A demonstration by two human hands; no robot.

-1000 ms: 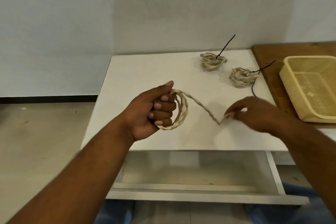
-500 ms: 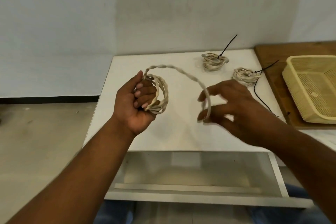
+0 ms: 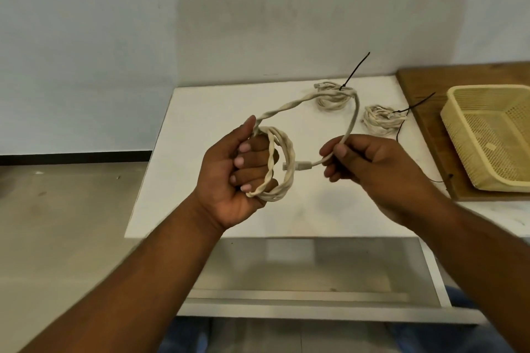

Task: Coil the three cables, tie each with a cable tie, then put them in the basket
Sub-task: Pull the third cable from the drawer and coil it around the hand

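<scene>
Left hand grips loops of pale twisted cable in air over white surface. Right hand pinches loose end by plug. Two tied coils behind: far coil, near coil. One yellow basket on brown board. Grey floor.

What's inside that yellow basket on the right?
In the basket only mesh floor with a small pale patch shows. Its right end is cut off by the picture's edge and cannot be seen.

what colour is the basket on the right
Pale yellow; the basket has fine mesh walls, shown best in the head view.
</scene>
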